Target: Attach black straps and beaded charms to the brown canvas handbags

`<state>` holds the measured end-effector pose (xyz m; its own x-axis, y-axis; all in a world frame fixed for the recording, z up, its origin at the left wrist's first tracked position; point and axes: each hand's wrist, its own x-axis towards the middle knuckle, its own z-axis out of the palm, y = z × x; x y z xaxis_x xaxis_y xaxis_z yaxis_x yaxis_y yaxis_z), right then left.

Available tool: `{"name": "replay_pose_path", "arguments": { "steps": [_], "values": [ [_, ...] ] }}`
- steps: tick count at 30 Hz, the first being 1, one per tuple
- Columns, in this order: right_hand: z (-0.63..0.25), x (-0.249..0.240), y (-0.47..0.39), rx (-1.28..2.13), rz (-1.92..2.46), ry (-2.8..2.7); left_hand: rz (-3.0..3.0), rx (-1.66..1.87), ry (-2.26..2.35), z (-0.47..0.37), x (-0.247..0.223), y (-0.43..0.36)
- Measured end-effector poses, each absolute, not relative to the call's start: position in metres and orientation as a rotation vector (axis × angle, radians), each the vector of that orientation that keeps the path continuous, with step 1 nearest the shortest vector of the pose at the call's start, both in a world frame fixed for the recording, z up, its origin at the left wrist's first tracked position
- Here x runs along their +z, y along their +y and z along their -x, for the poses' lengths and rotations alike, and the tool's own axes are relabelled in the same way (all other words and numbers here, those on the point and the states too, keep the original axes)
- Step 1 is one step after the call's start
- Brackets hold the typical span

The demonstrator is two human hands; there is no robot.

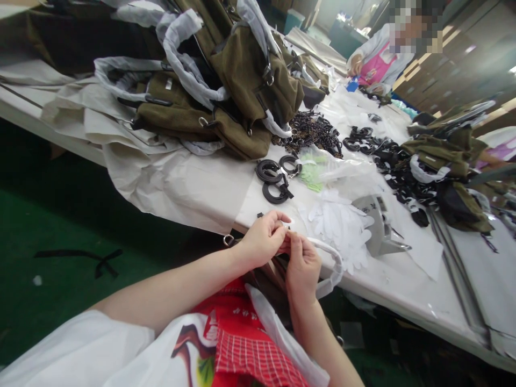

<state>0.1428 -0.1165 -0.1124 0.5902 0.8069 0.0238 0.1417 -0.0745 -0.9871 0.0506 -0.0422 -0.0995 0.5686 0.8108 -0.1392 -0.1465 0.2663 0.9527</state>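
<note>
At the table's front edge my left hand (264,239) and my right hand (302,260) meet, fingers closed in a pinch. What lies between the fingertips is too small to make out. Beneath them, partly hidden by my hands and forearms, is a dark olive bag (264,278) resting against my lap. Its handle, wrapped in white paper (335,274), curves out to the right of my right hand. A metal ring (228,240) shows left of my left wrist. Just beyond my hands lie coiled black straps (274,192) and a stack of white tags (338,223).
Olive bags with wrapped handles (242,75) are heaped at the back left. Behind the coils sit a pile of chains (314,131) and green tags (313,173). A grey tape dispenser (374,226) stands right. Across the table is a person in a pink apron (377,64).
</note>
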Motion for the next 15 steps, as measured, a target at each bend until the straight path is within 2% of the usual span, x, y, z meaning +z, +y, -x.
{"name": "replay_pose_path", "arguments": {
  "steps": [9, 15],
  "values": [
    [-0.146, -0.122, -0.116, 0.883, 1.395, -0.592, -1.033, 0.605, 0.694, -0.047, -0.085, -0.041],
    [-0.152, -0.115, -0.117, 0.724, 1.519, -0.855, -1.035, 0.553, 0.678, -0.045, -0.085, -0.035]
  ]
}}
